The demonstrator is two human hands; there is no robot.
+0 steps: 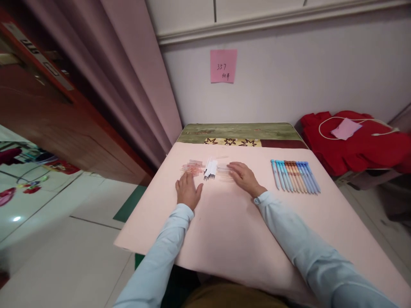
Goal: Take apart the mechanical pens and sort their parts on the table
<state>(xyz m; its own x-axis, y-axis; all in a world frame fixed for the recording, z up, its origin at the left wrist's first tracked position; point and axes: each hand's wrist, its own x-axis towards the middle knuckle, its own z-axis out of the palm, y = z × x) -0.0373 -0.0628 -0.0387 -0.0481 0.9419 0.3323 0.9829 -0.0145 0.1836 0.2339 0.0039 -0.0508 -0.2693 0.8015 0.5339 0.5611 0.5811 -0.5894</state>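
My left hand (188, 191) rests palm down on the pink table cover, thumb held apart from the fingers, fingertips at the near edge of a pile of small pinkish pen parts (193, 166). Beside that pile lies a bundle of white pen refills (211, 167) with dark tips pointing toward me. My right hand (244, 177) is over the right end of some clear pen barrels (224, 169), fingers stretched out and partly covering them. Whether it touches them I cannot tell. Farther right, several assembled pens (293, 176) in blue, brown and violet-blue lie in a row.
The pink cover (221, 231) spreads over the table, whose green far end (237, 129) meets the wall. A pink note (224, 66) is stuck there. Red fabric (353, 147) with a white cable lies beyond the right edge. A wooden door (73, 115) and curtain stand left.
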